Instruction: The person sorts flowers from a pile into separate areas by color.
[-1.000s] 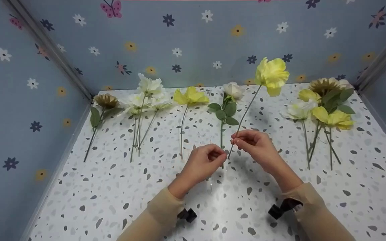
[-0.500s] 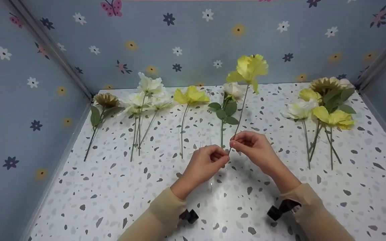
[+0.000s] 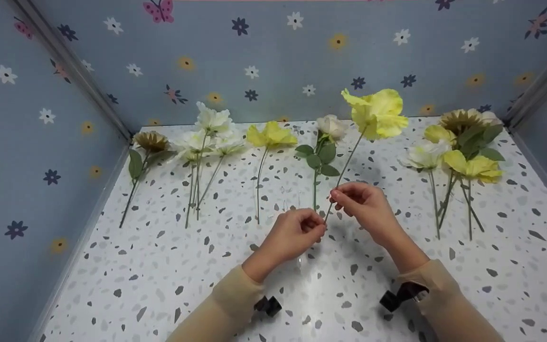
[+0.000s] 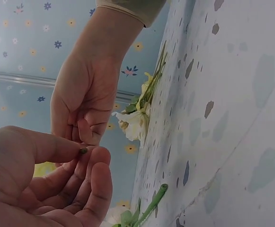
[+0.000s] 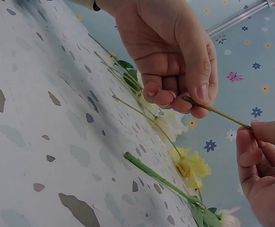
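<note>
Both hands hold one yellow artificial flower (image 3: pixel 379 114) by its thin stem, the bloom raised at the upper right of centre in the head view. My right hand (image 3: pixel 366 204) pinches the stem partway up between thumb and fingertips. Lower down, my left hand (image 3: pixel 297 230) pinches the bottom end; in the left wrist view the cut stem tip (image 4: pixel 83 151) pokes out between thumb and forefinger. The right wrist view shows the bare stem (image 5: pixel 217 112) stretched between the two hands. Just behind them a pale rose (image 3: pixel 330 128) with green leaves lies on the table.
Other flowers lie along the back of the speckled table (image 3: pixel 159 285): a brown flower (image 3: pixel 151 141), several white flowers (image 3: pixel 212 121) and a yellow flower (image 3: pixel 271 135) to the left. A mixed bunch (image 3: pixel 473 166) lies at right. Patterned panels (image 3: pixel 273 57) stand around the table.
The yellow bloom swung left and turned, then swung back right and now sits slightly lower, facing another way. Both hands stayed nearly in place on the stem.
</note>
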The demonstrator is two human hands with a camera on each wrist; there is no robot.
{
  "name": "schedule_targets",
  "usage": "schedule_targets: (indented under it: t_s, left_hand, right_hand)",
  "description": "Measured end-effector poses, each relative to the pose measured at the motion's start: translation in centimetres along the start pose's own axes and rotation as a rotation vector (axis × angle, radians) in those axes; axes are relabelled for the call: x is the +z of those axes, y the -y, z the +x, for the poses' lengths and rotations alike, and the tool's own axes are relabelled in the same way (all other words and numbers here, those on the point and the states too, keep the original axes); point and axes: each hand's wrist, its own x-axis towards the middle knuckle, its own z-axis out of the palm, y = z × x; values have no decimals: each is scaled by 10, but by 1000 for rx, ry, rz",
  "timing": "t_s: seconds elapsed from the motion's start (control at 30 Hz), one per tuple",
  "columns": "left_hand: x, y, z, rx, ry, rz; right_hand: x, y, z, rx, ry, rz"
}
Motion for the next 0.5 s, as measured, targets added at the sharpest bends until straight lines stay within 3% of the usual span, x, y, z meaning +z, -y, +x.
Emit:
schedule_targets:
  t_s: [0.23, 0.5]
  left_hand:
    - [2, 2, 1, 0, -11, -43]
    - [-13, 0, 2, 19, -66, 29]
  right_hand:
    - [-1, 1, -1, -22, 35, -29]
    - [-14, 6, 2, -9, 43, -140]
